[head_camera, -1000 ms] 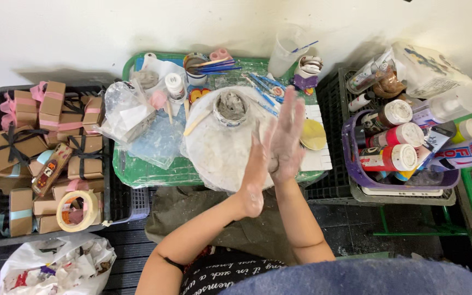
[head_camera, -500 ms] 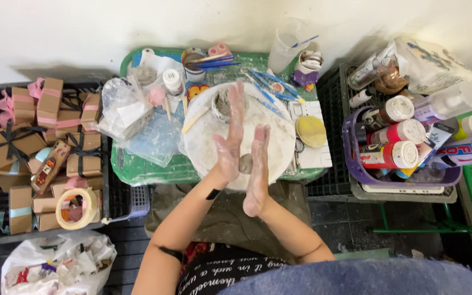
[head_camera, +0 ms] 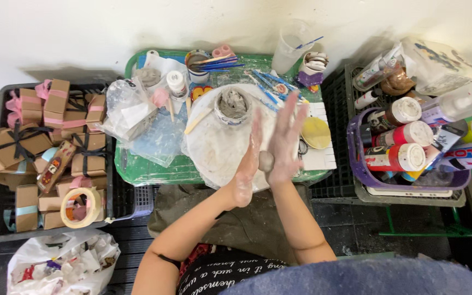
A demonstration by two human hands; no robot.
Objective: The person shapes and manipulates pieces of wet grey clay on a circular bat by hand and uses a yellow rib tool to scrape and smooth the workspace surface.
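Since the earlier frame, right hand (head_camera: 286, 139) has slid forward past left hand (head_camera: 248, 164). Both palms are flat, fingers extended, pressing a clay ball (head_camera: 266, 161) between them above the tray's (head_camera: 148, 173) front edge. Clay looks soft, damp, light; hold by palms.

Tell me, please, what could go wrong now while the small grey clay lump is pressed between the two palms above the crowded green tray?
1. The small grey clay lump sits between flat palms of the left hand and right hand, with no finger grip; it might slip out onto the round white board.
2. The hands look clay-smeared, so nearby things could get dirty.
3. The blue-handled brushes lie close to the right fingertips and may be knocked.
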